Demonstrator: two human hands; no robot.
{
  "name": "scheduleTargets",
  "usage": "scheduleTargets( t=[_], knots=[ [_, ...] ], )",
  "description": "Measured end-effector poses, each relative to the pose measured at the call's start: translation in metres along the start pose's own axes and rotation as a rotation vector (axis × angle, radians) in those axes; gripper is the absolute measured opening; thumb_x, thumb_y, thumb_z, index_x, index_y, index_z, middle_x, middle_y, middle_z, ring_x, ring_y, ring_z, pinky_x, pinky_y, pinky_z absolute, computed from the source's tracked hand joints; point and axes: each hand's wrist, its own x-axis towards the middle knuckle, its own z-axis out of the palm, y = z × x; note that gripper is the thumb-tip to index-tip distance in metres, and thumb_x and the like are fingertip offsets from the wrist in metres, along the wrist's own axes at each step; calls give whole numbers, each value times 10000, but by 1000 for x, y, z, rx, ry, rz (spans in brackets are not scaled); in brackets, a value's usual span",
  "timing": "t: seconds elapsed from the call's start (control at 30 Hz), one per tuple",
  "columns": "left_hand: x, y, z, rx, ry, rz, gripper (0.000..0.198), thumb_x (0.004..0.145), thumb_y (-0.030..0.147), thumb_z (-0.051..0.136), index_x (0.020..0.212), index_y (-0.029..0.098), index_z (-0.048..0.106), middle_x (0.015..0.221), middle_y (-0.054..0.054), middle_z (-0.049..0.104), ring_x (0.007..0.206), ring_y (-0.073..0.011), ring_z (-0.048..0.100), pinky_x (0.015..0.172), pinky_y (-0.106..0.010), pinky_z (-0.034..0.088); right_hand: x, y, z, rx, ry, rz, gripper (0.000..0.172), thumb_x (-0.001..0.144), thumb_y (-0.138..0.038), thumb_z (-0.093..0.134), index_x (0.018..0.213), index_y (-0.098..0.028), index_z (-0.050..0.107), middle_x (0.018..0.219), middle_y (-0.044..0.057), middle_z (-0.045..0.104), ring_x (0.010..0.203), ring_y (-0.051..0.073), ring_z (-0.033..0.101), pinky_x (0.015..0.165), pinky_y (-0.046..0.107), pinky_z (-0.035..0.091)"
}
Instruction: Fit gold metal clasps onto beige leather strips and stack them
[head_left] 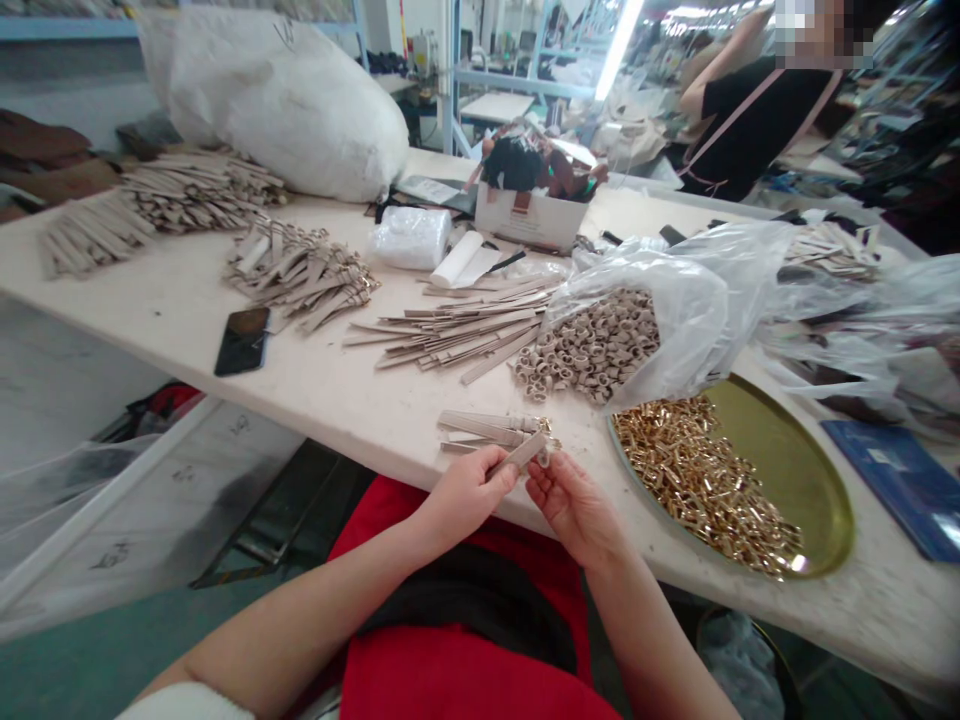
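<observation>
My left hand pinches a beige strap at the table's near edge. My right hand is closed on the strap's far end, where a small gold metal piece sits. Just beyond my hands lies a small stack of finished straps with gold ends. A round brass tray to the right holds a heap of gold metal clasps. An open clear plastic bag spills small beige loops onto the table.
Loose beige straps lie mid-table, with more piles and bundles at the left. A black phone, a white box, a big white sack and a blue folder are around. A person in black stands at the back right.
</observation>
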Motion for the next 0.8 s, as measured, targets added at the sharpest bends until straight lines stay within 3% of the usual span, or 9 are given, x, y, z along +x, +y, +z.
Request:
scheduleTargets(
  t=[0.1,0.2,0.37,0.47,0.57,0.67,0.8],
  knots=[
    [-5,-4,2,104,-4,1,227,825,315,403,762,148,543,611,35,453,596,-103,406,547,-204,300,-1,5,1,5,69,-70,180,600,-263,752,705,-203,619,651,-61,626,572,47,558,553,145,478],
    [-10,-7,2,160,-27,-25,246,835,312,372,766,150,543,560,44,424,553,-101,397,523,-206,279,-2,6,0,-68,71,-117,246,593,-283,755,799,-224,634,720,-62,629,577,35,541,580,144,468],
    [-8,-3,-7,363,-139,8,250,808,266,387,635,150,524,536,38,424,521,-100,392,507,-220,244,-7,2,-9,-471,12,-197,260,630,-335,721,836,-201,637,703,-37,602,609,71,503,624,205,428],
    [-5,3,-12,426,-227,44,252,807,255,388,629,151,534,560,21,478,550,-112,430,530,-224,273,-11,2,-11,-644,-79,-167,258,637,-349,709,820,-192,617,656,-33,579,624,100,500,623,231,404],
    [-6,8,-15,245,-373,-26,222,824,240,359,868,155,559,663,3,544,602,-123,501,569,-217,350,-12,2,-11,-629,-112,-149,247,657,-356,690,821,-197,595,654,-39,566,625,100,496,628,232,394],
    [-9,9,-14,-10,-523,-179,386,838,247,354,1218,189,386,676,21,525,545,-103,513,529,-201,390,-11,4,-11,-578,-107,-165,218,683,-343,670,822,-198,585,639,-49,538,606,89,473,620,221,382],
    [-7,2,-7,-157,-432,-172,490,870,398,331,1304,177,280,540,73,369,393,-68,327,379,-167,259,-12,11,-7,-554,-172,-147,214,698,-352,645,829,-198,575,695,-31,566,647,109,508,662,249,411]
  ],
)
